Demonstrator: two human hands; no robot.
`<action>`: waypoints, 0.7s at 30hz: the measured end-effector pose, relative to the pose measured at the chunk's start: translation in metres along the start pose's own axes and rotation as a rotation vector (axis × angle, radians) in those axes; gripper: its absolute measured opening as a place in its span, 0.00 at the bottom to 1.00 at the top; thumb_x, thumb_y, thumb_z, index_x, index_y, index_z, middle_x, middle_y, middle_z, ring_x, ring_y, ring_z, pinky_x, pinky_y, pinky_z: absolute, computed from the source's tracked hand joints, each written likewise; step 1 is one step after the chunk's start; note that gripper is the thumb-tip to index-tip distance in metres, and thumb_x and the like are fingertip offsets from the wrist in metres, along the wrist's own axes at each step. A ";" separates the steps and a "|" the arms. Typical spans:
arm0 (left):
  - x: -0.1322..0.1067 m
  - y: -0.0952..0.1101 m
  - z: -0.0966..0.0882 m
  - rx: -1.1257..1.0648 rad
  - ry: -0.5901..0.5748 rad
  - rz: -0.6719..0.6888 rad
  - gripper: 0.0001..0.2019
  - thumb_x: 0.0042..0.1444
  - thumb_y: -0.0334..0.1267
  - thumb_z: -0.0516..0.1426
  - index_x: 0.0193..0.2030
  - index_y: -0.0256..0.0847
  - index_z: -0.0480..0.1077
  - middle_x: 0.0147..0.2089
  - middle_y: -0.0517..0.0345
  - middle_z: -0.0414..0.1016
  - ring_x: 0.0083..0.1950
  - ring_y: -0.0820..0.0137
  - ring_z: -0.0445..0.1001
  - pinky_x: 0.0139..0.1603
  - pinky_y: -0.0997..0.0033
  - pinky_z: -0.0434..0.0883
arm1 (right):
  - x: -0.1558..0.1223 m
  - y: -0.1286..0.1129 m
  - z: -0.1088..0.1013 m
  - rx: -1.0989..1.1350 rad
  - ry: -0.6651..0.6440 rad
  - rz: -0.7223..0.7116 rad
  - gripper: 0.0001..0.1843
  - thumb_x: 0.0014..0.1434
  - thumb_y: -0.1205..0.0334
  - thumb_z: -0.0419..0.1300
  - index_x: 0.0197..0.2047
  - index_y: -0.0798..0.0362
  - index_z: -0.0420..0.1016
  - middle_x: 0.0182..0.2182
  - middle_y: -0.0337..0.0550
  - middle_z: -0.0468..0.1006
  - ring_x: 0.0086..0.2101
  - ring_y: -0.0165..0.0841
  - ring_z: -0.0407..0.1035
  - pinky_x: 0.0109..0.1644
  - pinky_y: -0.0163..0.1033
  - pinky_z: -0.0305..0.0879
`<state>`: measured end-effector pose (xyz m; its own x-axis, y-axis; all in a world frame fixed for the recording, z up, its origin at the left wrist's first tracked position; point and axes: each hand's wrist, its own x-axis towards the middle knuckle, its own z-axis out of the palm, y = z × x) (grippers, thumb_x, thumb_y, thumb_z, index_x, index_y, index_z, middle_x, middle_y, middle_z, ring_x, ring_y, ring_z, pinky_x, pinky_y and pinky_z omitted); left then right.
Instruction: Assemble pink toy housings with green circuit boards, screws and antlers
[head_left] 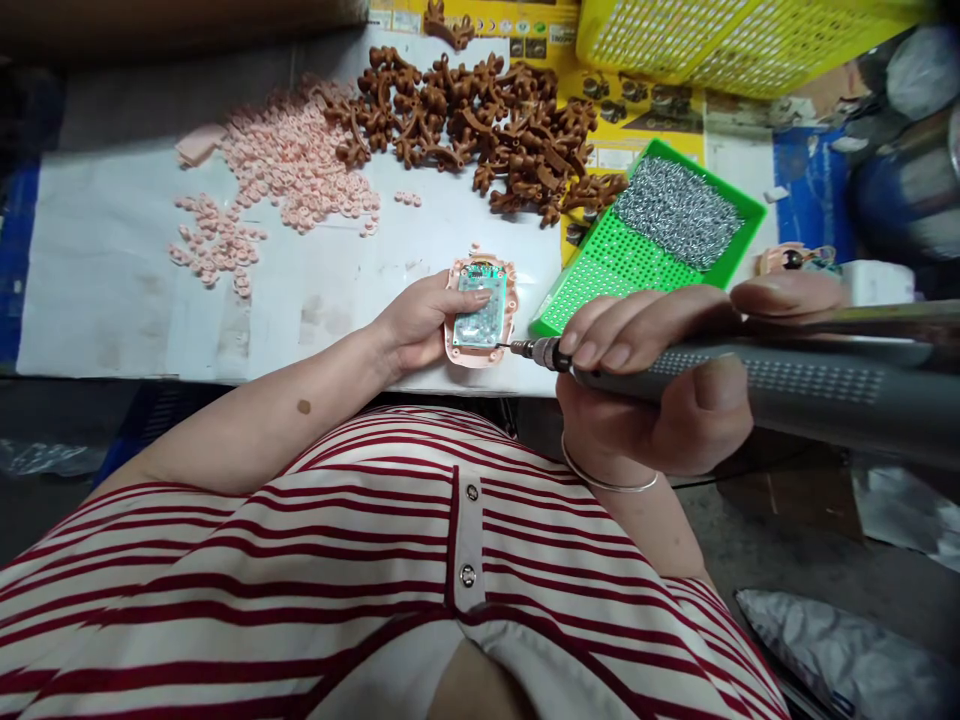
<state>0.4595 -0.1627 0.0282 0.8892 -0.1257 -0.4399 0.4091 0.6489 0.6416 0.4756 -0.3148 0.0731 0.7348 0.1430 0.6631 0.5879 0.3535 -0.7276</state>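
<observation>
My left hand [427, 325] grips a pink plastic housing [457, 357] at the table's front edge, its thumb lying over the pale green circuit board [480, 318] inside. In my right hand [652, 370] is a grey electric screwdriver [810, 385], fingers wrapped round its body. The driver's thin bit points left and reaches the lower right corner of the board. Whether a screw sits under the tip is too small to tell. Just beyond my right hand stands a green perforated tray [592, 285] with a heap of small silver screws [679, 212] at its far end.
Small pink plastic parts [300, 160] lie heaped at the back left. Brown plastic pieces [480, 120] are piled at the back middle. A yellow basket [675, 45] stands at the far right. Beyond the green tray lies another pink piece with wires [795, 257].
</observation>
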 end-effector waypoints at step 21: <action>0.000 -0.007 0.006 0.136 0.050 0.177 0.19 0.46 0.31 0.65 0.46 0.36 0.70 0.38 0.55 0.78 0.40 0.65 0.77 0.52 0.55 0.74 | -0.010 0.004 -0.008 -0.108 0.094 0.216 0.18 0.58 0.40 0.64 0.34 0.42 0.65 0.19 0.31 0.61 0.18 0.32 0.62 0.27 0.46 0.66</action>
<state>0.4579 -0.1724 0.0274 0.9398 0.0206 -0.3412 0.2744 0.5496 0.7891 0.4732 -0.3221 0.0623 0.8726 0.1161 0.4745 0.4426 0.2228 -0.8686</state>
